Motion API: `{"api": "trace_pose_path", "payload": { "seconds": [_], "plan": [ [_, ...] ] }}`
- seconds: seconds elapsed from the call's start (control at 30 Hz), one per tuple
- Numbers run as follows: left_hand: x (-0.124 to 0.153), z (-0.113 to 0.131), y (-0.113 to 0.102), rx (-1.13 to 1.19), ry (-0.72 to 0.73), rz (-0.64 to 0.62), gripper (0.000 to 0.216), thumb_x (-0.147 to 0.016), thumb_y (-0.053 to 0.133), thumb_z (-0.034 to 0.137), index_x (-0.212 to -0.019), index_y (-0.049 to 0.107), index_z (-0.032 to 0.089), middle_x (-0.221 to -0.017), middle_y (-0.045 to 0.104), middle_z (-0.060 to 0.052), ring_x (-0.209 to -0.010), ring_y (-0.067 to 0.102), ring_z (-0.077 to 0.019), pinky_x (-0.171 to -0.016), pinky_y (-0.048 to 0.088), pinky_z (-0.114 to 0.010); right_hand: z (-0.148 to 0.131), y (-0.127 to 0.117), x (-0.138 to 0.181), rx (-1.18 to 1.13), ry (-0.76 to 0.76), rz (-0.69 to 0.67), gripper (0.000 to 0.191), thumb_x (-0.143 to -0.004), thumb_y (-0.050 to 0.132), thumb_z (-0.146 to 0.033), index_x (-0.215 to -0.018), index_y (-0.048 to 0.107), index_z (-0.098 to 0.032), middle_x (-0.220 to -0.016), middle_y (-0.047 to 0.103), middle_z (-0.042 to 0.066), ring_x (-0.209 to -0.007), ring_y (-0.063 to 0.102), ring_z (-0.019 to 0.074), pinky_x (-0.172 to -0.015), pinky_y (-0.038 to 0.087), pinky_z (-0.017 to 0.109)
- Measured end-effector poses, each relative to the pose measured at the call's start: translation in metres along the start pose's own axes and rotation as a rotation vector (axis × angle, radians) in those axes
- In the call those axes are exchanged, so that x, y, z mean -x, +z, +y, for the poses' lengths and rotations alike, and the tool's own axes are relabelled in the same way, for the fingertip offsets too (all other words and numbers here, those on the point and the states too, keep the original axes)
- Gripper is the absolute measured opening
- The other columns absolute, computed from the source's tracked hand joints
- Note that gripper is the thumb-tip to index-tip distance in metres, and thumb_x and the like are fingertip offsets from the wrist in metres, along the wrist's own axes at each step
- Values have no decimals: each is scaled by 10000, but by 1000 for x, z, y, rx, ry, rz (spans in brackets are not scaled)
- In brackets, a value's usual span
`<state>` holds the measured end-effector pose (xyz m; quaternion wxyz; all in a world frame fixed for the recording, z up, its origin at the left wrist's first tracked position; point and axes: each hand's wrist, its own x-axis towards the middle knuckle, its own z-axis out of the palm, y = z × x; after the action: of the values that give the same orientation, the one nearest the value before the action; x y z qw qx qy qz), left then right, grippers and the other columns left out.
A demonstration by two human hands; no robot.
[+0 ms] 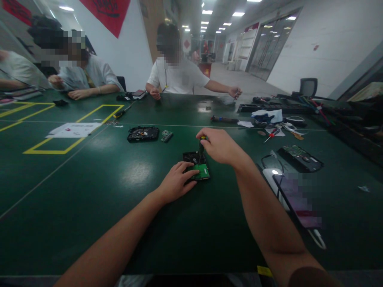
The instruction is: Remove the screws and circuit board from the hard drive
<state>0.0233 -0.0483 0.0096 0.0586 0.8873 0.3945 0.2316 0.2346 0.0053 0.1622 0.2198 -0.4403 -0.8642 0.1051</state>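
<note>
A hard drive [204, 171] lies flat on the green table, its black casing and green circuit board facing up. My left hand [178, 178] rests on its left side with fingers spread over the board, pressing it against the tabletop. Above the drive's far right part, my right hand [220, 145] is closed around the handle of a screwdriver [201, 147]. The screwdriver stands upright, with its yellow-ended handle showing at the thumb. Its tip points down at the casing, but whether it sits in a screw is too small to tell.
Beyond the drive lie another hard drive [143, 134] and a loose circuit board [166, 136]. At right are a third drive [301, 158], a tablet-like device [296, 199] and a red screwdriver [271, 136]. A paper sheet [73, 130] lies left. People sit across the table.
</note>
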Motion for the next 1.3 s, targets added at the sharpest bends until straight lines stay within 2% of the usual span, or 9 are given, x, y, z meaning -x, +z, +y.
{"api": "trace_pose_path", "payload": {
  "seconds": [0.23, 0.43, 0.57, 0.67, 0.8, 0.9, 1.07, 1.17, 1.3],
  "plan": [
    [1, -3, 3, 11, 0, 7, 440, -973, 658, 346, -1409, 622, 297, -1410, 556, -127, -1302, 525, -338, -1087, 484, -574, -4, -1, -2, -44, -55, -18, 165, -995, 573, -229, -972, 736, -218, -1025, 776, 46, -951, 673, 208, -849, 455, 325],
    [0, -1, 2, 15, -4, -1, 430, -971, 663, 356, -1395, 626, 294, -1419, 555, -124, -1312, 517, -334, -1083, 489, -568, -3, -1, 1, -64, -34, -27, 230, -979, 545, -164, -1133, 712, -198, -1139, 769, 78, -985, 683, 218, -883, 470, 346],
    [-1, -1, 1, 3, -4, -10, 419, -975, 656, 357, -1387, 632, 284, -1427, 548, -122, -1326, 507, -335, -1096, 483, -567, -2, -1, 2, 23, 22, 7, 133, -976, 624, -282, -1029, 701, -188, -1037, 766, 98, -948, 673, 246, -835, 464, 361],
    [-1, -1, 0, 6, -1, -5, 416, -976, 655, 364, -1385, 635, 290, -1428, 544, -118, -1324, 510, -332, -1105, 480, -563, -2, -3, 2, 8, 15, -3, 167, -962, 673, -369, -960, 706, -205, -956, 758, 74, -882, 671, 233, -788, 460, 352],
    [0, 0, -1, 5, -3, -12, 420, -981, 649, 361, -1394, 631, 284, -1427, 540, -123, -1322, 510, -332, -1103, 482, -560, -2, -5, 1, -4, -87, -49, 124, -968, 639, -254, -1023, 741, -212, -1093, 765, 74, -988, 680, 231, -894, 466, 355],
    [-1, 0, -1, 5, -2, -17, 421, -987, 643, 370, -1397, 628, 275, -1432, 537, -127, -1328, 504, -334, -1106, 481, -557, -3, -3, 1, 12, -81, -29, 242, -956, 570, -137, -1126, 734, -190, -1223, 747, 101, -1117, 663, 247, -980, 454, 366],
    [-1, 0, -1, 2, -4, -18, 427, -986, 645, 368, -1405, 621, 288, -1438, 541, -124, -1325, 507, -340, -1097, 480, -580, -3, -1, 0, -4, -76, -16, 182, -991, 578, -236, -1037, 751, -209, -1096, 770, 79, -1001, 683, 237, -905, 470, 353],
    [-1, 0, -1, -8, -3, -27, 430, -987, 643, 361, -1408, 619, 276, -1431, 542, -132, -1323, 510, -336, -1100, 480, -565, -3, -2, 0, -29, -89, -22, 178, -987, 587, -228, -983, 765, -215, -1035, 780, 61, -953, 693, 227, -872, 469, 344],
    [-1, -1, 0, -12, -4, -20, 423, -989, 640, 370, -1400, 625, 272, -1431, 542, -134, -1325, 507, -338, -1097, 483, -564, -2, -3, 1, -31, -74, -35, 250, -977, 547, -149, -1109, 751, -205, -1154, 776, 75, -1046, 697, 238, -925, 471, 350]
  ]
}}
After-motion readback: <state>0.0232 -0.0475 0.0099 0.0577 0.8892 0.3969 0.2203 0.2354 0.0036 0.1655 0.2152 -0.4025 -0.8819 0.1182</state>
